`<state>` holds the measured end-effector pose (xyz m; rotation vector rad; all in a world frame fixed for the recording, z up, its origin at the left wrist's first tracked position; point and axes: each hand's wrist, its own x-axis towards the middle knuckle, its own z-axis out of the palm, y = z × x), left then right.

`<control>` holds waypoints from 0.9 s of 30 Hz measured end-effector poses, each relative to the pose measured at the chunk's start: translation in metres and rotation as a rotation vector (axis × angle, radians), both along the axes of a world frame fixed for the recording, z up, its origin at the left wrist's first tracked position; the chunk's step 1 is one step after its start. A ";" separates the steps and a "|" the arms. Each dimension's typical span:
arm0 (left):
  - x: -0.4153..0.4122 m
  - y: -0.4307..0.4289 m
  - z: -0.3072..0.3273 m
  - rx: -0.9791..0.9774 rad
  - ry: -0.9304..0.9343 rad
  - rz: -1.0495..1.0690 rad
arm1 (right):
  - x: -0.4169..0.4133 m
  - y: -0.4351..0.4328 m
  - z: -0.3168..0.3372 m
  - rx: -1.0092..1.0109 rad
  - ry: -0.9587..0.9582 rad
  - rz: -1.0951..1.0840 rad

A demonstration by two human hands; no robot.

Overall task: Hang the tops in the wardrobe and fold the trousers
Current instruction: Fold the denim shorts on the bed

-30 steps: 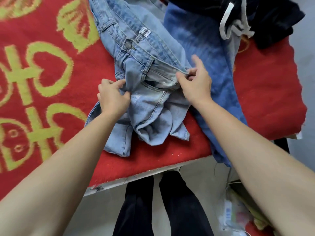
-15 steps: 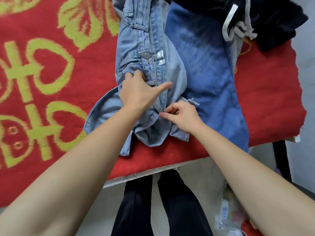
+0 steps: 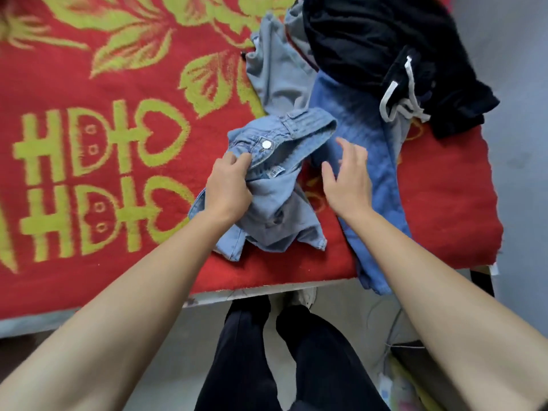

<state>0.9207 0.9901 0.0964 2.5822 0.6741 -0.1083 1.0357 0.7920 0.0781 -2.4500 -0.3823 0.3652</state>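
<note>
Light-blue jeans (image 3: 281, 221) lie bunched near the front edge of the surface (image 3: 444, 203); our left grip (image 3: 228, 188) clutches their waistband (image 3: 296, 126) by the button (image 3: 266, 144), likely to shake them straight for folding. Our right grip (image 3: 347, 179) hovers wide and empty alongside.

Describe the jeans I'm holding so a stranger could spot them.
On the red blanket, near its front edge, lies a bunched pair of light blue jeans, gripped by the left hand. Unlike the darker blue trousers beside them, they show a silver waistband button.
</note>
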 end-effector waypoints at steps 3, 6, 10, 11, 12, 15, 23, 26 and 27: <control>-0.030 0.012 0.055 -0.040 -0.039 -0.033 | 0.007 0.005 0.048 -0.232 -0.159 0.339; -0.050 0.017 0.112 -0.050 -0.108 -0.059 | 0.005 0.005 0.086 -0.476 -0.181 0.664; -0.067 0.021 0.189 -0.009 -0.243 -0.057 | -0.007 0.008 0.123 -0.470 -0.059 0.759; -0.070 0.022 0.207 0.019 -0.263 -0.021 | -0.013 0.011 0.132 -0.348 -0.004 0.700; -0.072 0.023 0.224 0.049 -0.278 0.024 | -0.020 0.014 0.142 -0.205 0.041 0.623; -0.076 0.028 0.268 0.113 -0.321 0.184 | -0.048 0.023 0.174 0.161 0.061 0.470; -0.089 0.040 0.367 -0.020 -0.495 0.359 | -0.089 0.044 0.242 0.066 -0.225 0.622; -0.107 0.057 0.396 -0.037 -0.585 0.338 | -0.091 0.069 0.271 0.047 -0.380 0.483; -0.116 0.066 0.404 0.007 -0.593 0.311 | -0.091 0.076 0.283 0.046 -0.423 0.434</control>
